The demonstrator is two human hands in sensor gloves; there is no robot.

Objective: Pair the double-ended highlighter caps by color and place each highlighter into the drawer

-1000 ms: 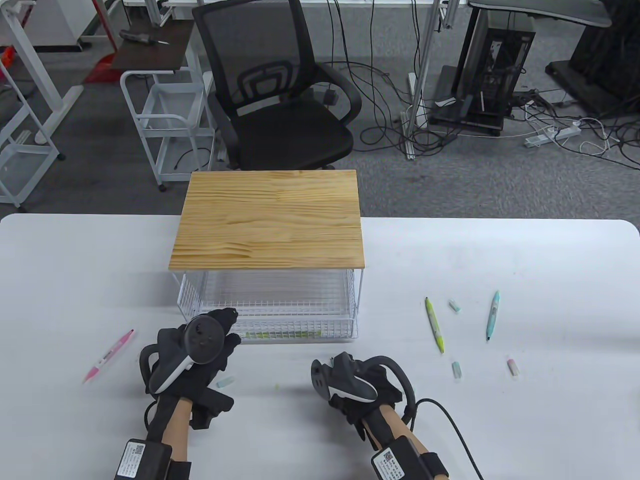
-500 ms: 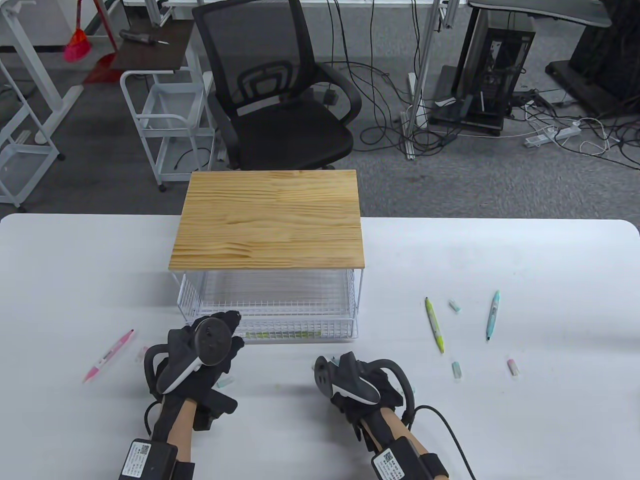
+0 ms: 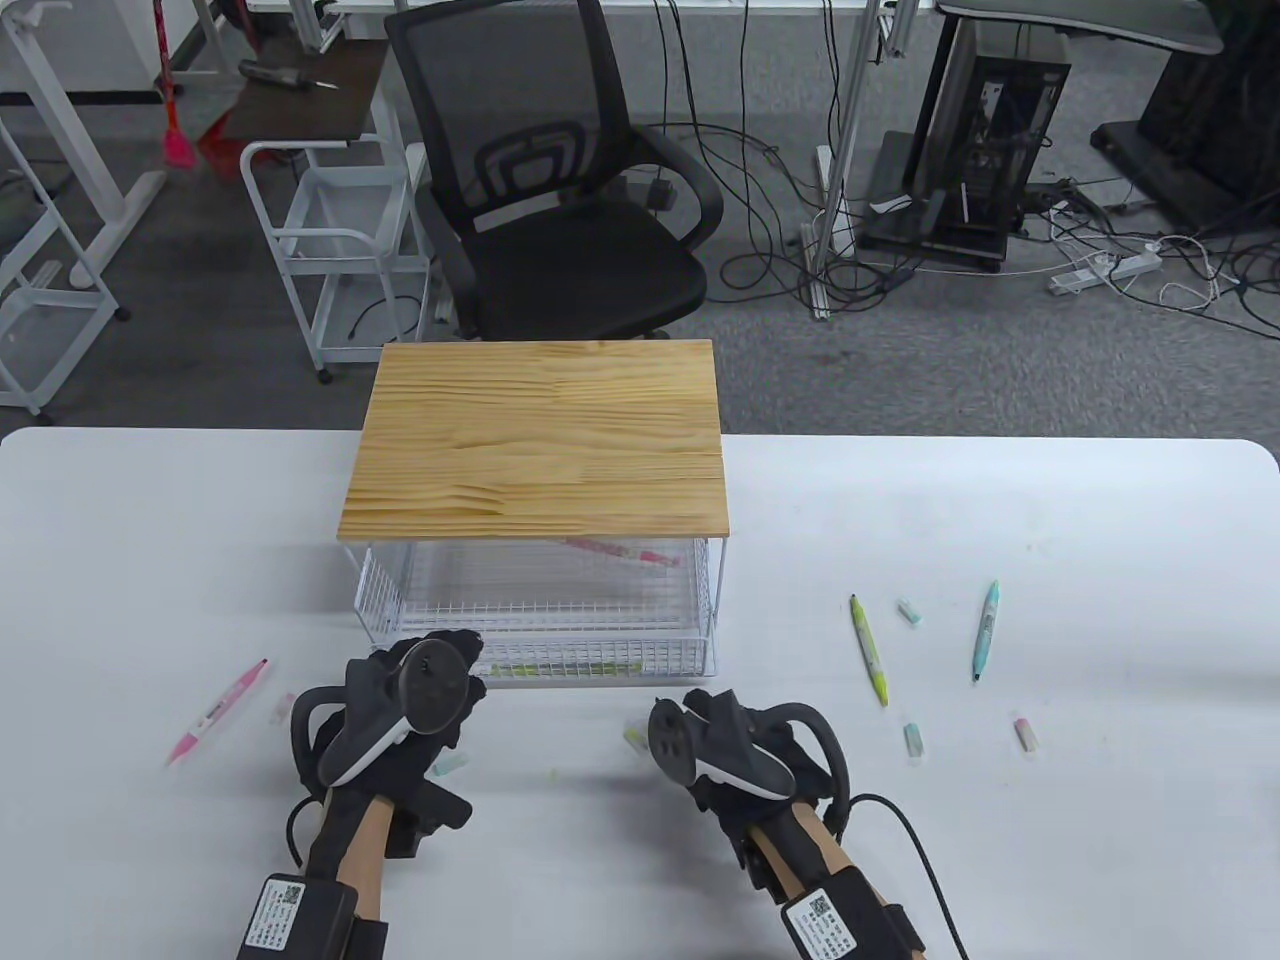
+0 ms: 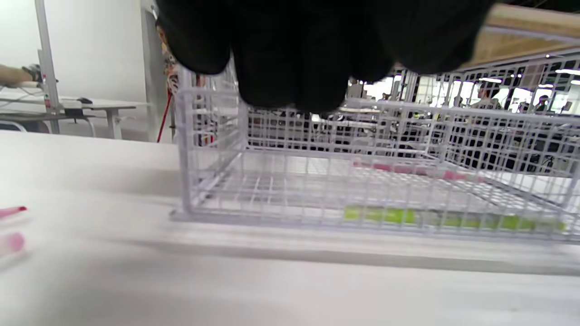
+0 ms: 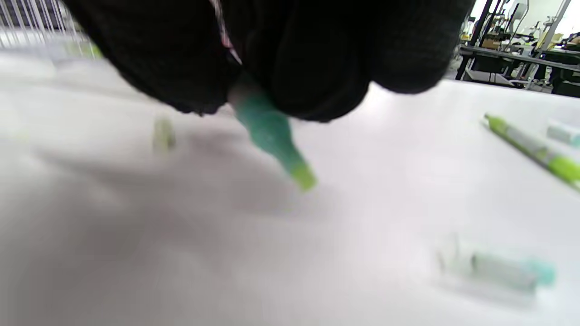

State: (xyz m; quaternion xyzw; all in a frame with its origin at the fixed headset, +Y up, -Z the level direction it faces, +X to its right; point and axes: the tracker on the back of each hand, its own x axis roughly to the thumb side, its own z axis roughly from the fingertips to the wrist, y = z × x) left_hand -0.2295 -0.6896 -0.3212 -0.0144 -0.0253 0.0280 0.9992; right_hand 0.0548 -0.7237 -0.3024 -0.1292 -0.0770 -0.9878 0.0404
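Observation:
My right hand [image 3: 668, 742] grips a green highlighter [image 5: 271, 136] whose uncapped yellow-green tip [image 3: 634, 741] pokes out to the left, just above the table. My left hand [image 3: 440, 665] is at the front left corner of the white wire drawer [image 3: 600, 655], its fingers [image 4: 312, 68] curled at the front rim. In the drawer lie a green highlighter [image 4: 448, 219] at the front and a pink one [image 3: 612, 550] further back. A small green cap [image 3: 551, 773] lies between the hands. A teal cap [image 3: 450, 765] sits by the left hand.
A wooden top [image 3: 540, 440] covers the drawer frame. Right of it lie a yellow-green highlighter [image 3: 869, 650], a blue highlighter [image 3: 986, 630], two teal caps [image 3: 908, 611] [image 3: 913, 738] and a pink cap [image 3: 1026, 733]. A pink highlighter [image 3: 217, 710] lies at the left.
Both hands have moved a little forward and to the right. A pink highlighter has come into view inside the drawer, below the edge of the wooden top.

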